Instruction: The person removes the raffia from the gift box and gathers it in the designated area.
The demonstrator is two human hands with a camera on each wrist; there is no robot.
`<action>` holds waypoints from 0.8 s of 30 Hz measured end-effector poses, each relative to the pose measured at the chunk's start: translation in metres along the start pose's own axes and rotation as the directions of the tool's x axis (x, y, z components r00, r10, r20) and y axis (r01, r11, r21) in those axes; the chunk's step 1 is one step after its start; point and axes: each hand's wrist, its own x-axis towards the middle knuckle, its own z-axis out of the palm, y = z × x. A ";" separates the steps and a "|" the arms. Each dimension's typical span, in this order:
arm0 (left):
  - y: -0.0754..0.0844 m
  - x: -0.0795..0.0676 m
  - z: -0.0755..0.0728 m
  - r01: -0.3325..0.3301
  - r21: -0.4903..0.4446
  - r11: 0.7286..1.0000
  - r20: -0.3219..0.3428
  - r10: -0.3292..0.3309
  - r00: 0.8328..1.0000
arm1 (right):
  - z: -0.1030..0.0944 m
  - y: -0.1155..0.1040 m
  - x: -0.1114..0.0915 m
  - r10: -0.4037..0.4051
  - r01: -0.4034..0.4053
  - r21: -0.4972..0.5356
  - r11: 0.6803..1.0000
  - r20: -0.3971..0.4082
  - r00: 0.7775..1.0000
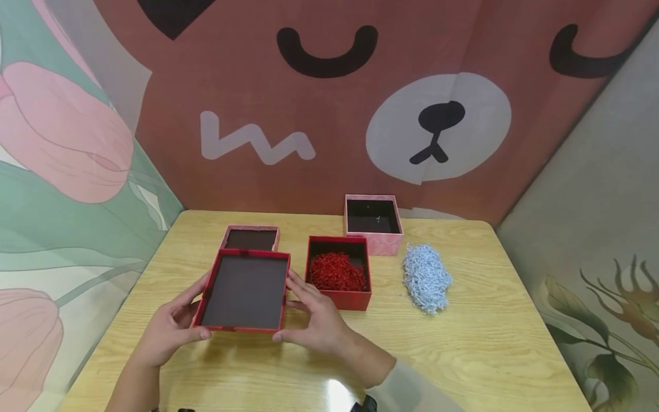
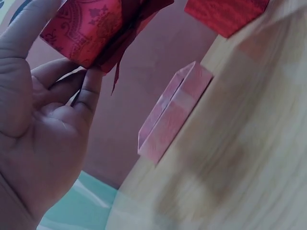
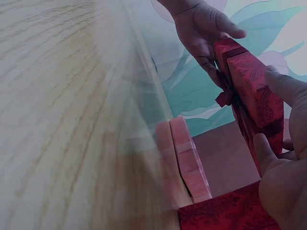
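Observation:
Both hands hold a red box lid [image 1: 244, 292] above the table, its dark inner side turned up toward the head camera. My left hand [image 1: 167, 329] grips its left edge, thumb at the near corner and fingers behind. On the opposite side my right hand [image 1: 321, 329] grips the right edge, thumb at the near right corner. The right wrist view shows a dark red ribbon bow [image 3: 224, 97] on the lid's patterned outer face. Just right of the lid stands a red box [image 1: 346, 301] with red shredded paper [image 1: 334, 272] inside.
A pink lid [image 1: 251, 240] lies hollow side up behind the held lid, partly hidden by it. An open pink box [image 1: 378, 245] with a dark inside stands at the back. Light blue shredded paper [image 1: 426, 278] lies on the wooden table [image 1: 489, 343] to the right.

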 end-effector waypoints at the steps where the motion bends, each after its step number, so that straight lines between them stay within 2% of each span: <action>1: 0.000 -0.002 -0.001 0.029 0.036 0.999 -0.014 -0.029 1.000 | 0.002 0.000 0.000 0.005 -0.005 0.008 1.000 0.002 1.000; 4: 0.001 -0.007 -0.004 0.121 0.144 0.982 -0.070 -0.112 0.991 | 0.007 0.002 0.001 0.017 -0.017 0.030 0.999 0.014 1.000; 6: 0.002 -0.010 -0.005 0.168 0.194 0.966 -0.100 -0.151 0.983 | 0.010 0.003 0.002 0.024 -0.024 -0.007 1.000 0.020 1.000; 11: 0.005 -0.015 -0.008 0.223 0.274 0.935 -0.140 -0.191 0.972 | 0.016 0.006 0.002 0.052 -0.049 -0.096 0.994 0.038 0.998; 14: 0.005 -0.018 -0.010 0.250 0.311 0.917 -0.158 -0.209 0.965 | 0.019 0.008 0.002 0.079 -0.073 -0.098 0.992 0.053 0.995; 19: 0.000 -0.025 -0.015 0.279 0.318 0.906 -0.124 -0.252 0.960 | 0.024 0.011 0.002 0.128 -0.121 -0.109 0.987 0.066 0.990; 24: -0.007 -0.030 -0.020 0.337 0.318 0.886 -0.108 -0.320 0.941 | 0.028 0.014 0.004 0.162 -0.148 -0.157 0.976 0.077 0.984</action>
